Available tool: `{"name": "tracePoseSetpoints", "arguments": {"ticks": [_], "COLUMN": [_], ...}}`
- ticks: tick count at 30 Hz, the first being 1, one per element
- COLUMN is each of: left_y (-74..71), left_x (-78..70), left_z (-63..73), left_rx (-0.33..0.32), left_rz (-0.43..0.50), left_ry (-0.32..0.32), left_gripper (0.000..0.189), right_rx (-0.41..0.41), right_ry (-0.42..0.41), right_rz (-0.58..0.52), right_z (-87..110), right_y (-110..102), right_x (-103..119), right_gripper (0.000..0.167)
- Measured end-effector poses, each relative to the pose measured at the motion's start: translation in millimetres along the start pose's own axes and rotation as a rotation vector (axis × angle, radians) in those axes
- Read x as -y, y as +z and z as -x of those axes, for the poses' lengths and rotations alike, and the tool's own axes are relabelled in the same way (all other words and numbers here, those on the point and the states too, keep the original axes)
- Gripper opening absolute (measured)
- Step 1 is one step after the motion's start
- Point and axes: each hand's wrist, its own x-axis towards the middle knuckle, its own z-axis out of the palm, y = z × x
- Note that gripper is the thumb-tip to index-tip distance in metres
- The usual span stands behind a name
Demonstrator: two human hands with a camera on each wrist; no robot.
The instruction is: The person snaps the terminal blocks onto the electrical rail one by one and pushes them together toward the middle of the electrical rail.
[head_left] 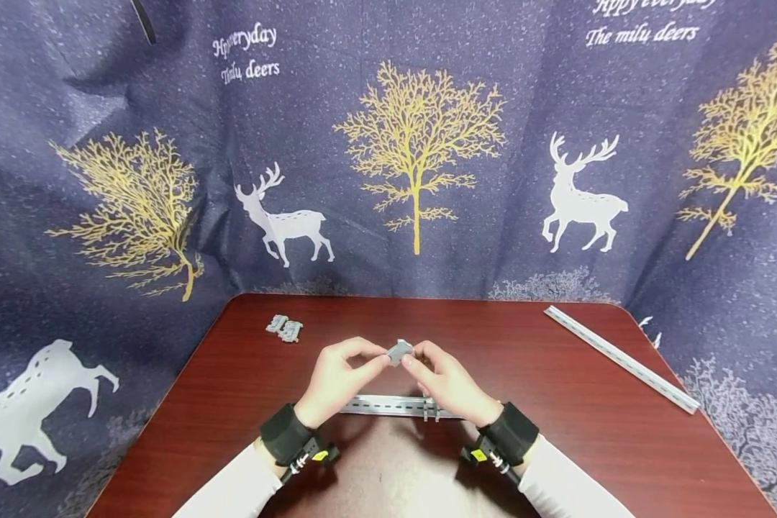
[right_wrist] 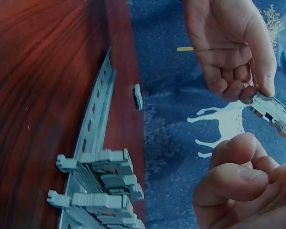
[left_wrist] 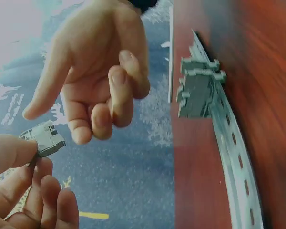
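Observation:
A small grey DIN-rail terminal block (head_left: 399, 352) is pinched between thumb and fingers of my left hand (head_left: 343, 374), above the table. My right hand (head_left: 450, 381) is close beside the block's other end. In the left wrist view, a small gap shows between the right thumb and the terminal block (left_wrist: 44, 138), and the other right fingers curl loosely with nothing in them. Below the hands lies a slotted metal DIN rail (head_left: 388, 405). Two mounted terminal blocks (right_wrist: 105, 164) stand on it, spaced slightly apart, under the right hand.
Several loose grey terminal blocks (head_left: 285, 328) lie at the table's back left. Another slotted rail (head_left: 621, 358) lies slantwise on the right. A dark curtain (head_left: 427, 273) printed with deer and trees hangs behind the reddish-brown table (head_left: 621, 446).

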Motion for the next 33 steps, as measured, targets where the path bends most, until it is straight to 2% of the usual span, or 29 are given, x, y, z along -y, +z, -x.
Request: {"name": "tracePoseSetpoints", "arguments": {"ticks": [5, 9, 18, 33], "left_y": [2.0, 4.8, 9.1, 11.2], "left_x": [-2.9, -4.4, -6.3, -2.1], "left_z": [1.1, 2.4, 4.2, 4.1], "left_rx": [0.029, 0.036, 0.025, 0.089], "left_rz": [0.083, 0.126, 0.132, 0.161], "left_ry": [-0.127, -0.184, -0.204, -0.226], "left_gripper": [0.01, 0.011, 0.014, 0.018], "right_rx": [-0.021, -0.027, -0.042, -0.087], "right_ry": [-0.063, -0.102, -0.196, -0.211], "right_rz": [-0.02, -0.023, 0.008, 0.073], "right_z": [1.1, 1.9, 1.4, -0.4], "right_y": [1, 2, 3, 2], "right_x": [1, 2, -2, -3], "right_gripper": [0.023, 0.018, 0.013, 0.021]}}
